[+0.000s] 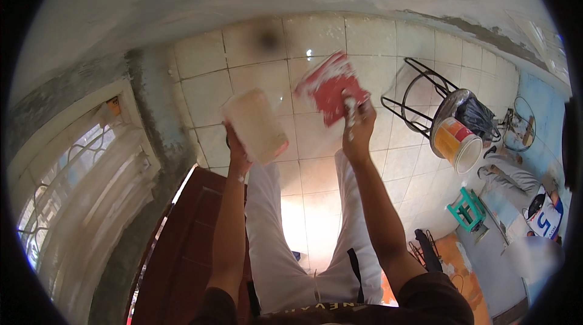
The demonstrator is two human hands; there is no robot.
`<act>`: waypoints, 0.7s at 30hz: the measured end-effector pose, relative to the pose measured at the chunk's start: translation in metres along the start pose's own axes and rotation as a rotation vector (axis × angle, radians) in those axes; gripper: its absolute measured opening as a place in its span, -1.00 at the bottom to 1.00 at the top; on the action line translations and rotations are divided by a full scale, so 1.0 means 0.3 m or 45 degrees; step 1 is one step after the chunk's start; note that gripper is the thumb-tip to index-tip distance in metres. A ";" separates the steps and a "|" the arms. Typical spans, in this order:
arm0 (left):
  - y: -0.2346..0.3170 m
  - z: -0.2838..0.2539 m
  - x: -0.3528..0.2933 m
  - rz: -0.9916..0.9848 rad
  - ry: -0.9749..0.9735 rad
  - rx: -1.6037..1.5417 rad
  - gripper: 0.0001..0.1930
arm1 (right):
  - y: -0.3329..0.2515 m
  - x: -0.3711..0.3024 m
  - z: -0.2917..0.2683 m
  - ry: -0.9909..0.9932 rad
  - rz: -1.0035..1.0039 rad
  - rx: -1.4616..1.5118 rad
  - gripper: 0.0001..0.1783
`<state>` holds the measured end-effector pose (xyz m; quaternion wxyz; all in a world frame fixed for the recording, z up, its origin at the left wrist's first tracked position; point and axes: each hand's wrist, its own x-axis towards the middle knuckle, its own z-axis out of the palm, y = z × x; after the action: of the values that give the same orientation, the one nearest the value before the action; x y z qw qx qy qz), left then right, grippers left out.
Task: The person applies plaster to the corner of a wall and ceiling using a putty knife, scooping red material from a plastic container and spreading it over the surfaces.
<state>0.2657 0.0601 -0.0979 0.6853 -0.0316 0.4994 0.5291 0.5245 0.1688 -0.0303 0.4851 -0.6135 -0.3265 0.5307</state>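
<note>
My left hand (238,146) is closed on the lower left side of a cream, box-like block (255,124); whether it is hollow, I cannot tell. Reddish marks show at its lower right corner. My right hand (358,121) grips a flat red plastic scraper (331,91), its blade smeared with white paste. White paste also coats the thumb or a finger of that hand. The scraper is slightly blurred. Both things are held up over the tiled floor, apart from each other.
A round stool with black metal legs (419,103) lies at the right, with a yellow-and-white bucket (456,143) and a black plastic bag (477,115) by it. Beyond are a green stool (466,209) and another person (540,209). A brown door (188,246) and curtained window (97,179) stand left.
</note>
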 end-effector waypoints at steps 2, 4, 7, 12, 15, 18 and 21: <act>-0.037 0.106 0.009 -0.033 -0.076 0.044 -0.14 | -0.084 -0.056 -0.002 -0.009 0.063 -0.232 -0.79; -0.071 0.188 0.024 -0.119 -0.228 -0.022 -0.12 | -0.188 -0.090 0.001 -0.122 0.370 -0.374 -0.80; -0.107 0.321 0.030 -0.074 -0.221 0.083 -0.11 | -0.184 -0.057 -0.021 -0.290 -0.057 -0.638 -0.86; -0.179 0.420 0.008 -0.263 -0.220 -0.177 -0.08 | -0.155 -0.002 -0.040 -0.490 -0.287 -0.996 -0.79; -0.223 0.433 -0.005 -0.284 -0.316 -0.234 -0.11 | -0.132 -0.025 -0.046 -0.539 -0.210 -0.994 -0.73; -0.257 0.454 -0.029 -0.301 -0.247 -0.125 -0.15 | -0.142 -0.044 -0.089 -0.626 -0.068 -1.109 -0.68; -0.289 0.429 -0.033 -0.341 -0.243 -0.080 -0.15 | -0.125 -0.070 -0.139 -0.726 -0.101 -1.091 -0.66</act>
<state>0.4158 0.0887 -0.0686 0.7926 -0.0688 0.4069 0.4489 0.5646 0.1511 0.0106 0.1017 -0.5752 -0.6570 0.4766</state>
